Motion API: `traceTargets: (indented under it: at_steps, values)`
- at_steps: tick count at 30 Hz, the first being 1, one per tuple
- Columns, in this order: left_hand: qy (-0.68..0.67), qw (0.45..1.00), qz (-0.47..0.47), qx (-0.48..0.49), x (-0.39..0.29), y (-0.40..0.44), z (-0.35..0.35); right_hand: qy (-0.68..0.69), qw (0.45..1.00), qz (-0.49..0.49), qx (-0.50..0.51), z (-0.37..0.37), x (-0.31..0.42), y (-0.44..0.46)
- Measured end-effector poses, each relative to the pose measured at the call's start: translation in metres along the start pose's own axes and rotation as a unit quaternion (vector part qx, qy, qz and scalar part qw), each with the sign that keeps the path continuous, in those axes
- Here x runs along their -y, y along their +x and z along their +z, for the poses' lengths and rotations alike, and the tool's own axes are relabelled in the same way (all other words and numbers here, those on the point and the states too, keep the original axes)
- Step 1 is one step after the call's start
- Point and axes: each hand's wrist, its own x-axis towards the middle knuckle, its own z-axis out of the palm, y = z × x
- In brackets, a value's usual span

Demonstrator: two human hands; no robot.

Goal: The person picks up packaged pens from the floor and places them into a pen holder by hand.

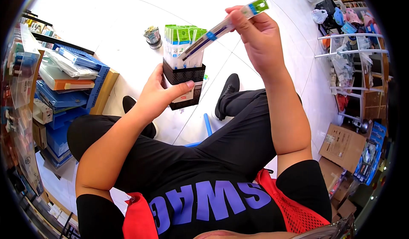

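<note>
My left hand (159,92) is wrapped round a black mesh pen holder (199,75) with a white label on its side, held above the floor. Packed upright in it are several clear packets (174,47) with green and blue tops. Between the thumb and fingers of my right hand (259,37) is one such packet, a pen refill packet (208,37) with a dark slim refill inside. It slants down to the left, its lower end in front of the packets in the holder. The green top sticks out above my right fingers.
A small round container (153,39) of packets stands on the white tiled floor (119,22). Shelves with blue trays and folders (64,94) are on the left. A white rack (358,51) and cardboard boxes (341,147) are on the right. A blue bar (207,124) shows between my legs.
</note>
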Motion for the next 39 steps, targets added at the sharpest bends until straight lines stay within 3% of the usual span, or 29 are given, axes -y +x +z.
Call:
traceTargets:
  at_steps: [3,6,11,14,19,22,24,26,30,32,38,39]
  values:
    - [0.014,1.000,0.004,0.014,0.009,0.002,0.000,-0.026,0.999,0.012,0.044,0.011,0.000,-0.006]
    - [0.036,0.999,0.015,0.030,0.012,0.001,-0.001,-0.187,0.977,-0.017,0.104,0.010,-0.003,-0.007]
    - [0.022,0.997,-0.019,0.077,0.002,-0.005,0.001,-0.380,0.905,-0.153,0.113,0.020,-0.009,-0.011]
    - [0.036,0.996,-0.012,0.077,0.003,-0.006,0.001,-0.425,0.893,-0.131,0.063,0.038,-0.007,-0.020]
    - [0.056,0.997,-0.007,0.051,0.013,-0.002,-0.003,-0.488,0.866,-0.061,0.088,0.046,-0.002,-0.027]
    - [0.037,0.998,-0.001,0.040,0.006,-0.005,0.002,-0.444,0.890,-0.071,0.072,0.041,-0.008,-0.023]
    - [-0.006,0.999,0.001,0.036,0.001,-0.005,0.003,-0.286,0.957,-0.043,0.031,0.026,-0.011,-0.009]
    - [-0.054,0.998,0.011,0.034,-0.001,-0.005,0.001,-0.159,0.986,0.048,-0.011,0.015,-0.002,0.001]
    - [-0.132,0.989,0.034,0.066,-0.001,-0.006,-0.006,-0.192,0.948,0.218,0.133,0.003,-0.016,-0.002]
    - [-0.145,0.986,0.039,0.076,0.000,-0.007,-0.007,-0.212,0.925,0.230,0.214,0.007,-0.025,-0.005]
    - [-0.168,0.979,0.050,0.100,-0.003,-0.011,-0.006,-0.152,0.959,0.177,0.159,0.020,-0.017,-0.011]
    - [-0.172,0.978,0.048,0.103,-0.003,-0.011,-0.007,-0.146,0.967,0.176,0.108,0.019,-0.009,-0.009]
